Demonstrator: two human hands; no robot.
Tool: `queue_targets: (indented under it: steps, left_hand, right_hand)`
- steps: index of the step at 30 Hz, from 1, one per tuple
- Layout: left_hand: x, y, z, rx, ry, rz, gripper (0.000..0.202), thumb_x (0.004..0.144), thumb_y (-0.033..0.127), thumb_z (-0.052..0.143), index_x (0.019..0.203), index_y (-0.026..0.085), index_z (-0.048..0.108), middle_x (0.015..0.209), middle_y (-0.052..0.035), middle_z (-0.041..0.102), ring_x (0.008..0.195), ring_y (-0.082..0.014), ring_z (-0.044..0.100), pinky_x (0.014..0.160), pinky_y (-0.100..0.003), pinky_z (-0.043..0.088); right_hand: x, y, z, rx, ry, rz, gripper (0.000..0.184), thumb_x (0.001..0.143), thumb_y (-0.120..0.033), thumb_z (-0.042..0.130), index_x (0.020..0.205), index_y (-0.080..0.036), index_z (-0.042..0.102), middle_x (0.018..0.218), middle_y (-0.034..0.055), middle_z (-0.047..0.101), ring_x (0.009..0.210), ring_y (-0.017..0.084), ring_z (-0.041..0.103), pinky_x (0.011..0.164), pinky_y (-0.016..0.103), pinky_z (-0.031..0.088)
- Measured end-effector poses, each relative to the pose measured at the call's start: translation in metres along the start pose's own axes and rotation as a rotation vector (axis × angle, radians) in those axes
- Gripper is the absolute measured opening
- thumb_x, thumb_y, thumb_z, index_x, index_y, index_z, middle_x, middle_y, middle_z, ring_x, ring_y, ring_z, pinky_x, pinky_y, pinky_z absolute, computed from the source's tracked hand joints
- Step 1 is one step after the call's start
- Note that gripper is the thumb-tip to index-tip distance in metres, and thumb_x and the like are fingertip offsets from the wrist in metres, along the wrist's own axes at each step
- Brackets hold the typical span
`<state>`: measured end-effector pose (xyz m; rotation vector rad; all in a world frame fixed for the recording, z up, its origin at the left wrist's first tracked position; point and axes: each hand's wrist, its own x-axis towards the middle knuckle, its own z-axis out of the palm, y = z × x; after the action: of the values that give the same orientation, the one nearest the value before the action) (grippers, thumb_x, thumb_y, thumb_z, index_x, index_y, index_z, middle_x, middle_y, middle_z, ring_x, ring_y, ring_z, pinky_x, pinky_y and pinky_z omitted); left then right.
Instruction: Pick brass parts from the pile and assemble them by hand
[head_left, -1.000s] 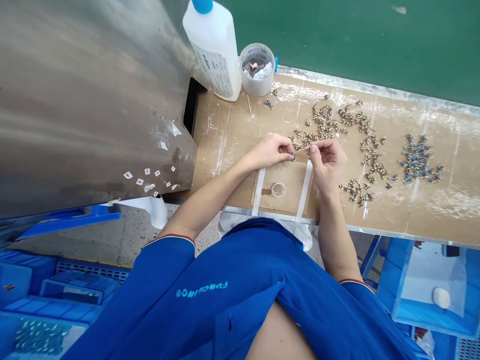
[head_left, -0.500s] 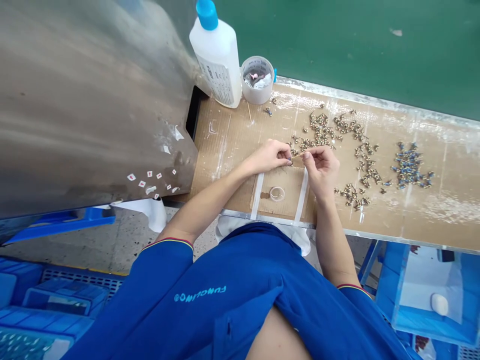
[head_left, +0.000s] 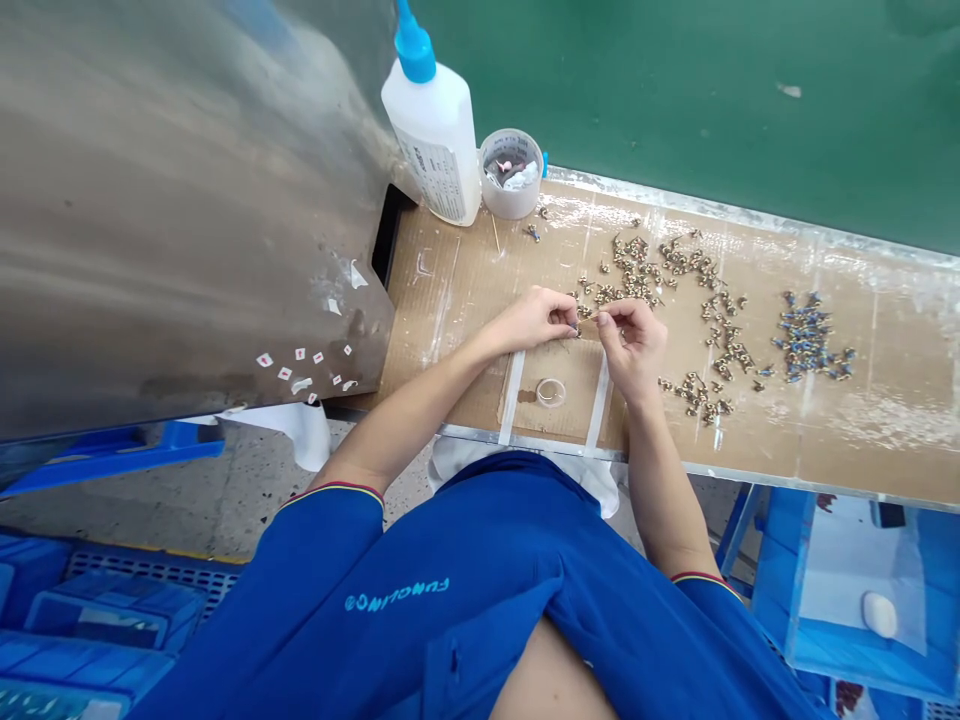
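My left hand (head_left: 531,320) pinches a tiny dark-tipped metal part (head_left: 574,328) at its fingertips. My right hand (head_left: 634,345) holds a thin wooden stick (head_left: 589,319) whose tip meets that part. Both hands hover over a cardboard work surface (head_left: 465,300), just above a taped cardboard pad (head_left: 559,420) bearing a clear ring (head_left: 550,392). Loose brass fittings (head_left: 637,270) lie scattered beyond my hands. Further right sits a cluster of blue-and-brass parts (head_left: 810,340).
A white glue bottle with a blue cap (head_left: 435,140) and a cup of tissue (head_left: 511,172) stand at the back. A steel panel with small stickers (head_left: 187,250) rises left. A green wall is behind. Blue crates (head_left: 112,610) sit low on both sides.
The whole scene has drifted lower in view as my head moved. My hands stay together on the stick and part, with little visible shift.
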<state>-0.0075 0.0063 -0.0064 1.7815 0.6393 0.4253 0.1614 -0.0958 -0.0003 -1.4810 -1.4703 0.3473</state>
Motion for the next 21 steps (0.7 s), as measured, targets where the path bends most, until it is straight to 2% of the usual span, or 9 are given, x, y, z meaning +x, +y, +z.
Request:
queue_targets:
  steps: [3, 7, 11, 13, 16, 21]
  left_hand:
    - [0.000, 0.001, 0.000, -0.012, 0.003, 0.000, 0.004, 0.077, 0.013, 0.073, 0.076, 0.013, 0.070, 0.069, 0.0023, 0.064, 0.067, -0.0099, 0.055, 0.069, -0.024, 0.041]
    - [0.000, -0.001, -0.001, -0.038, -0.008, 0.002, 0.004, 0.077, 0.014, 0.074, 0.078, 0.012, 0.071, 0.071, 0.0015, 0.066, 0.068, -0.0103, 0.057, 0.070, -0.024, 0.042]
    - [0.001, -0.004, -0.003, -0.084, -0.015, 0.001, 0.007, 0.076, 0.015, 0.076, 0.078, 0.012, 0.071, 0.073, 0.0000, 0.069, 0.070, -0.0110, 0.060, 0.071, -0.024, 0.044]
    - [0.002, -0.004, -0.004, -0.118, -0.027, -0.006, 0.008, 0.075, 0.015, 0.077, 0.078, 0.012, 0.070, 0.074, -0.0004, 0.069, 0.071, -0.0110, 0.060, 0.072, -0.025, 0.045]
    - [0.002, -0.003, -0.005, -0.160, -0.029, -0.017, 0.009, 0.075, 0.014, 0.077, 0.077, 0.012, 0.069, 0.075, -0.0005, 0.068, 0.070, -0.0105, 0.059, 0.073, -0.025, 0.046]
    - [0.002, -0.002, -0.005, -0.196, -0.008, -0.026, 0.010, 0.075, 0.016, 0.077, 0.075, 0.012, 0.067, 0.072, 0.0004, 0.066, 0.069, -0.0098, 0.057, 0.073, -0.025, 0.046]
  right_hand:
    - [0.000, 0.000, 0.001, 0.002, 0.004, -0.013, 0.018, 0.100, -0.038, 0.061, 0.088, -0.025, 0.064, 0.076, 0.0004, 0.069, 0.070, 0.017, 0.066, 0.066, 0.032, 0.055]
    - [0.000, 0.000, -0.001, 0.029, -0.014, 0.013, 0.022, 0.100, -0.044, 0.062, 0.088, -0.025, 0.064, 0.078, 0.0009, 0.069, 0.072, 0.017, 0.067, 0.068, 0.032, 0.056]
    - [-0.004, -0.013, -0.016, 0.130, 0.009, 0.060, 0.022, 0.099, -0.045, 0.065, 0.091, -0.024, 0.067, 0.082, 0.0016, 0.071, 0.074, 0.017, 0.069, 0.068, 0.031, 0.056]
    - [-0.010, -0.026, -0.026, 0.189, -0.059, 0.038, 0.015, 0.099, -0.037, 0.068, 0.091, -0.025, 0.068, 0.084, 0.0019, 0.073, 0.078, 0.017, 0.070, 0.070, 0.031, 0.056]
    - [-0.024, -0.043, -0.035, 0.188, -0.258, -0.040, 0.012, 0.099, -0.030, 0.067, 0.089, -0.025, 0.070, 0.089, 0.0034, 0.075, 0.085, 0.019, 0.072, 0.076, 0.034, 0.058]
    - [-0.048, -0.051, -0.025, 0.067, -0.456, -0.026, 0.017, 0.101, -0.032, 0.061, 0.089, -0.026, 0.072, 0.099, 0.0074, 0.074, 0.092, 0.023, 0.072, 0.082, 0.041, 0.059]
